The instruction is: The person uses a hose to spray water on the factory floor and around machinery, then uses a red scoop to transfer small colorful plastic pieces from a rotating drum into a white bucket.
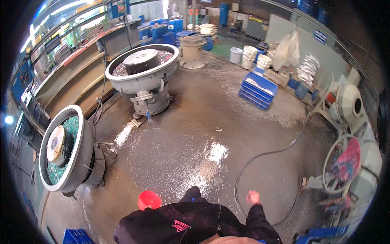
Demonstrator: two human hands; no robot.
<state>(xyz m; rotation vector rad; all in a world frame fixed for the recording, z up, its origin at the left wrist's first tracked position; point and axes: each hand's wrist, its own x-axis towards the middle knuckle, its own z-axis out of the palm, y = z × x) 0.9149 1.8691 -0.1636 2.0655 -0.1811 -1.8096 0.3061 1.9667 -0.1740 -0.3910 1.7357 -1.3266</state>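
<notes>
- The person stands on a wet concrete floor in a workshop, seen from above; a dark jacket fills the lower edge of the view.
- The right hand hangs out beside the jacket, over the floor. It looks loosely curled and touches nothing; it is too blurred to tell how far the fingers are closed.
- The left hand is hidden. A red bowl-shaped scoop shows just left of the jacket, where that hand would be, so it seems to be carried there, but the grip itself cannot be seen.
- A black hose lies on the floor just beyond the right hand, looping from near the jacket up toward the right wall.
- To the left of the scoop stands a round grey tumbling machine, its ring-shaped bowl filled with small green and blue pieces.
- Farther from the scoop, up the floor, stands a second round machine of the same kind, holding reddish and grey pieces around a dark centre hub.
- A stack of blue crates sits well to the right of that second machine, with white buckets behind it.
- White fans on stands are along the right wall, near the hose's far side.
- The floor shines with water between the second machine and the person.
</notes>
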